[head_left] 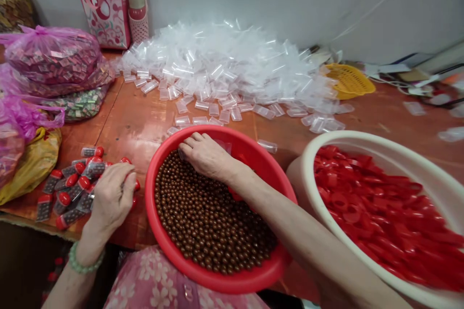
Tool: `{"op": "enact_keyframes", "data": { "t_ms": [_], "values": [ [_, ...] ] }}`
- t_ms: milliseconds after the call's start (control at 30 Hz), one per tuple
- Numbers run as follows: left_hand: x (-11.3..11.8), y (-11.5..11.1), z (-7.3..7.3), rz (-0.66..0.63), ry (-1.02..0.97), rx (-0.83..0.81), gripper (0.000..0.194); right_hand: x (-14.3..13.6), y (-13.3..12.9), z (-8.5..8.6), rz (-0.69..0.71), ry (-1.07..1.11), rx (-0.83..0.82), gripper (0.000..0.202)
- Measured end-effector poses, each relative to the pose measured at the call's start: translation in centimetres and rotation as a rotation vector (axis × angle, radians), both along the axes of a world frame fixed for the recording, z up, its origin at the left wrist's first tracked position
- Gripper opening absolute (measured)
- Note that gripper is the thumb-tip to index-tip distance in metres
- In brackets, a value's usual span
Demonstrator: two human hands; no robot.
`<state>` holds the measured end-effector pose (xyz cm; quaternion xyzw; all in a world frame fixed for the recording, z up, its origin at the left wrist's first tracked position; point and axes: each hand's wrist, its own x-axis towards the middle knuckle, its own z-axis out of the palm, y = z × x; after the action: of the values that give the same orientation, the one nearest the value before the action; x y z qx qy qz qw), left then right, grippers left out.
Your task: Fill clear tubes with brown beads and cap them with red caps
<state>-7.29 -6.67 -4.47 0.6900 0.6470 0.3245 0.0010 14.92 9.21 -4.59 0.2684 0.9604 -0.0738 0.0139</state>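
Observation:
My right hand (206,154) is inside a red basin (154,236) of small brown balls (206,217), near its far rim. Its fingers are closed, and the edge of a clear plastic tube shows at the fingertips, low against the balls. Another clear piece and some red parts lie partly hidden behind that hand and forearm. Left of the basin, my left hand (114,198) is over a pile of small filled tubes with red caps (74,186). Its fingers are curled, and whatever is between them is hidden from view.
A heap of clear empty tubes (224,72) spreads along the wall. To the right stands a white tub (308,178) of red caps (384,212), with a yellow basket (350,81) behind. Pink plastic bags (54,58), a carrier bag (105,9) and a bottle (138,17) stand at left.

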Motion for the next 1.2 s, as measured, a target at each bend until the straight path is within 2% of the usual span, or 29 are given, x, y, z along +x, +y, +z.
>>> {"op": "enact_keyframes", "data": {
  "t_ms": [67,133,200,267,333,400,500,600,700,867,967,1033,1200],
  "values": [
    [2.0,1.1,0.7,-0.107,-0.076,0.004,0.016,0.5,-0.6,0.9,-0.054,0.186,-0.084,0.027],
    [3.6,2.4,1.3,-0.205,-0.121,0.008,0.016,1.1,-1.5,1.6,-0.159,0.424,-0.261,0.034],
    [4.7,3.4,1.4,-0.279,-0.152,0.006,0.016,1.3,-2.8,1.9,-0.265,0.54,-0.448,0.03],
    [5.4,4.2,1.1,-0.315,-0.174,-0.01,0.018,1.1,-4.1,1.5,-0.351,0.492,-0.509,0.018],
    [5.8,4.6,0.5,-0.328,-0.181,-0.032,0.019,0.4,-5.2,0.8,-0.392,0.332,-0.502,0.014],
    [5.9,4.7,-0.1,-0.352,-0.17,-0.058,0.02,-0.1,-6.1,0.1,-0.389,0.168,-0.524,0.015],
    [5.5,4.4,-0.4,-0.437,-0.14,-0.109,0.023,-0.2,-7.0,-0.6,-0.362,0.046,-0.607,0.016],
    [5.0,4.0,0.2,-0.552,-0.075,-0.202,0.025,0.6,-7.4,-0.7,-0.319,-0.002,-0.723,0.015],
    [5.0,3.3,1.3,-0.685,0.026,-0.381,0.021,1.3,-6.9,-0.6,-0.296,-0.029,-0.873,0.014],
    [6.1,2.2,2.4,-0.823,0.162,-0.648,0.013,1.6,-5.6,-1.2,-0.358,-0.091,-1.267,0.016],
    [6.7,1.8,2.2,-0.829,0.22,-0.658,0.028,1.9,-5.4,-1.9,-0.449,-0.059,-1.491,0.014],
    [6.9,1.8,1.9,-0.81,0.219,-0.636,0.031,2.1,-5.4,-2.2,-0.501,0.005,-1.597,0.013],
    [7.2,2.3,1.2,-0.736,0.029,-0.6,0.026,2.9,-5.8,-2.5,-0.583,0.156,-1.752,0.013]
  ]
}}
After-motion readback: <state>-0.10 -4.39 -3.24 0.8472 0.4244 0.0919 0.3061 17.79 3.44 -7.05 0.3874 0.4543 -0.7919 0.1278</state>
